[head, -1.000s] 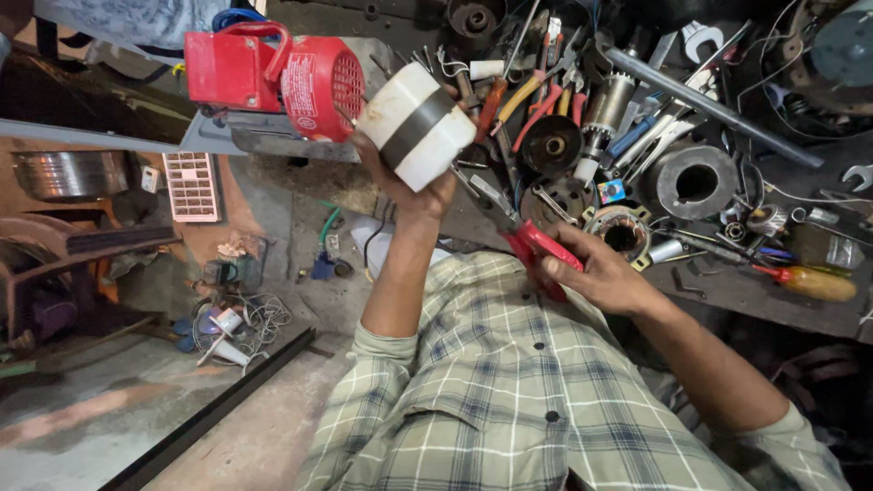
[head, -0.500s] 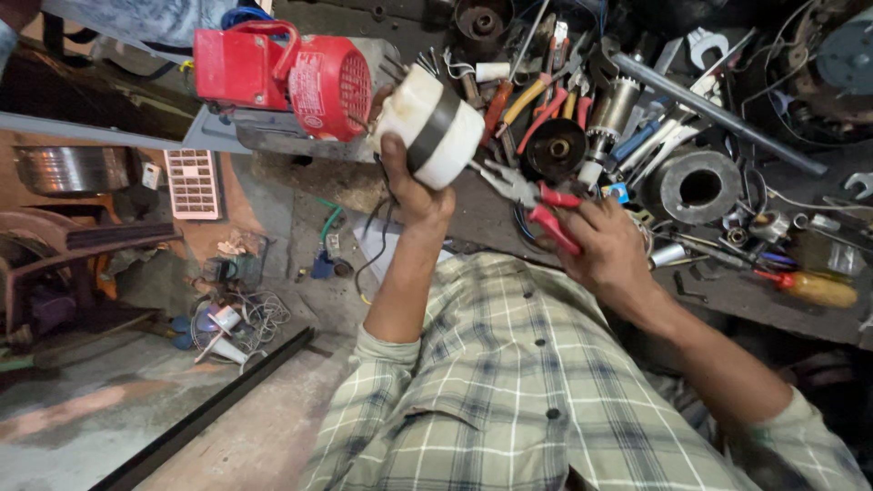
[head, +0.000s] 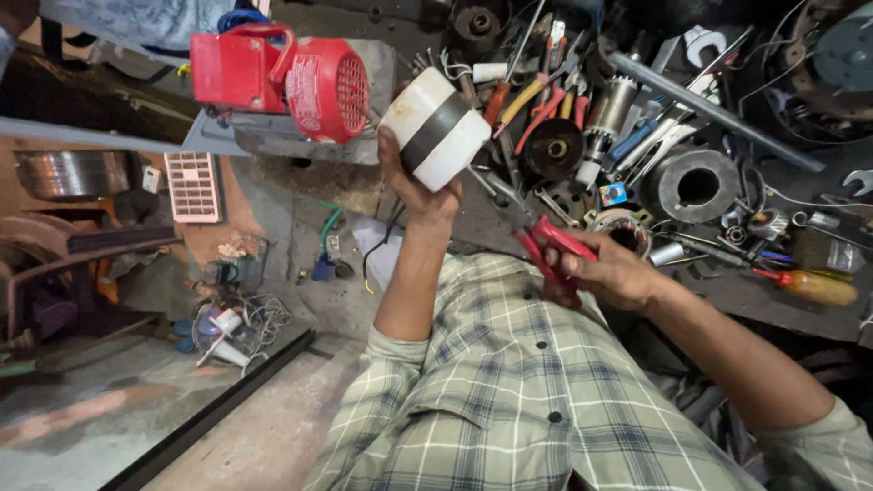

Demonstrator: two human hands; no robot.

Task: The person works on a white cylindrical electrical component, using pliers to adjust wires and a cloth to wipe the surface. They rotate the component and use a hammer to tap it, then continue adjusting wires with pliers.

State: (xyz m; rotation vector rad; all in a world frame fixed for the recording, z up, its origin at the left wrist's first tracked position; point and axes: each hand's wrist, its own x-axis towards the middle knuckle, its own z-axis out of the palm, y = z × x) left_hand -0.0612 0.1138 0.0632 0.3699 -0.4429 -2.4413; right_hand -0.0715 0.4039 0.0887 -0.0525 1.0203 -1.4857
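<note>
Your left hand (head: 414,186) grips the white cylinder with a black band (head: 435,129) from below, axis tilted up-left, while your right hand (head: 611,273), fingers closed on red-handled pliers (head: 544,244), sits near, lower right of it.

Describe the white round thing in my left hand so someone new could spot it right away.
Start at the big red motor at the top left of the cluttered workbench. Just to its right, the left hand holds up a white cylindrical part. A broad black band around its middle sets it apart from the metal tools beside it.
</note>
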